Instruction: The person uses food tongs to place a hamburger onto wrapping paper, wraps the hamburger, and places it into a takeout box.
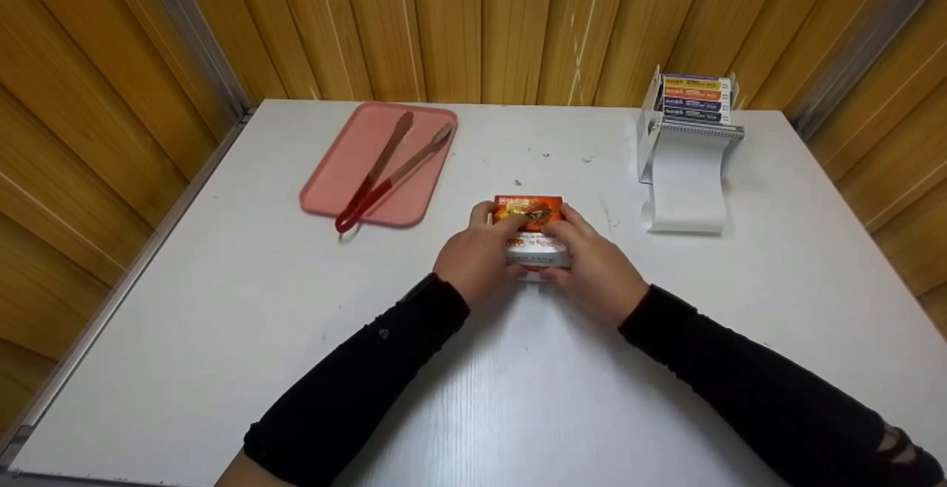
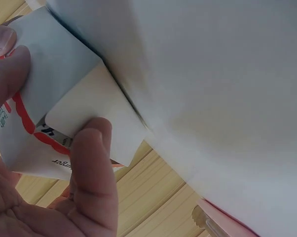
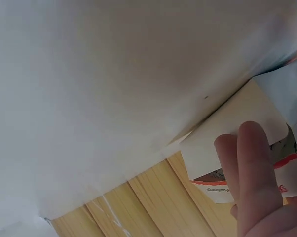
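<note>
A small paper hamburger box (image 1: 534, 241) sits on the white table, its top printed orange-red with a burger picture. My left hand (image 1: 477, 257) holds its left side and my right hand (image 1: 601, 269) grips the right side, thumbs towards the near face. In the left wrist view, a finger of the left hand presses a pale side flap (image 2: 100, 96) against the box, above a red scalloped trim. Two fingertips of the right hand lie on the opposite flap (image 3: 247, 108) in the right wrist view. Part of the box is hidden behind the hands.
At the back left, tongs (image 1: 368, 189) with red handles lie across a pink tray (image 1: 333, 165). A white dispenser (image 1: 645, 158) stands at the back right, holding several coloured boxes (image 1: 695, 98), with a white paper strip (image 1: 688, 187) hanging down. Wood-look panels (image 1: 444, 28) border the table (image 1: 222, 302).
</note>
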Tool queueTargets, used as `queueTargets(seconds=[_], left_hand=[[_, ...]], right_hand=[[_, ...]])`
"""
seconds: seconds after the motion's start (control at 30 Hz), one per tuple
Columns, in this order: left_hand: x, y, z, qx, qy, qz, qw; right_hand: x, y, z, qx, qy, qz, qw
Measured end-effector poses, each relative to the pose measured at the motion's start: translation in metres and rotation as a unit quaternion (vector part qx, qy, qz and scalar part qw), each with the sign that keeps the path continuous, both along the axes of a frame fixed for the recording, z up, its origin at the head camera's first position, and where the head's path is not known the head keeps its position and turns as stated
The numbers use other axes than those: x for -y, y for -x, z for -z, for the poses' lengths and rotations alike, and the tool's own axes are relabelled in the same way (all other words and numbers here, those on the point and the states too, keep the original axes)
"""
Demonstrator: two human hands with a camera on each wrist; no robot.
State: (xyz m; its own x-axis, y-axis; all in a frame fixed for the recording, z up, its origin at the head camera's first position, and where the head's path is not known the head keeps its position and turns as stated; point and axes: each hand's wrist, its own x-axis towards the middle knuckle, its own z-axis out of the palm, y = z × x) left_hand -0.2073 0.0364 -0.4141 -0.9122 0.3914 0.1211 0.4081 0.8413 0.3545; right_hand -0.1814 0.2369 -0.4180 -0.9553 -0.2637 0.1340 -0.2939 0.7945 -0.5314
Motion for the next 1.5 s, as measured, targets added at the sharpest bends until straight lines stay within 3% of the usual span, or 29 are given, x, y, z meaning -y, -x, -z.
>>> queueTargets(seconds=[0.2,0.47,0.67,1.03,1.3,1.5], left_hand=[[0.002,0.001,0.0,0.016,-0.002,0.005,0.9999],[0.005,0.003,0.0,0.041,-0.032,0.012,0.9986],[0.004,0.003,0.0,0.042,-0.031,0.012,0.9986],[0.006,0.008,0.002,0.086,-0.045,0.023,0.995],[0.006,0.009,0.003,0.089,-0.039,0.023,0.995],[0.007,0.009,0.002,0.093,-0.049,0.023,0.9942]], right_hand=[[0.001,0.0,-0.001,0.007,0.011,-0.002,0.9999],[0.003,-0.003,-0.002,-0.047,-0.053,-0.024,0.9972],[-0.001,-0.001,0.002,-0.041,-0.06,-0.041,0.9965],[0.007,0.003,0.001,-0.021,-0.049,-0.001,0.9986],[0.013,0.006,0.0,-0.022,-0.062,-0.003,0.9978],[0.015,0.006,0.0,-0.015,-0.049,0.017,0.9985]])
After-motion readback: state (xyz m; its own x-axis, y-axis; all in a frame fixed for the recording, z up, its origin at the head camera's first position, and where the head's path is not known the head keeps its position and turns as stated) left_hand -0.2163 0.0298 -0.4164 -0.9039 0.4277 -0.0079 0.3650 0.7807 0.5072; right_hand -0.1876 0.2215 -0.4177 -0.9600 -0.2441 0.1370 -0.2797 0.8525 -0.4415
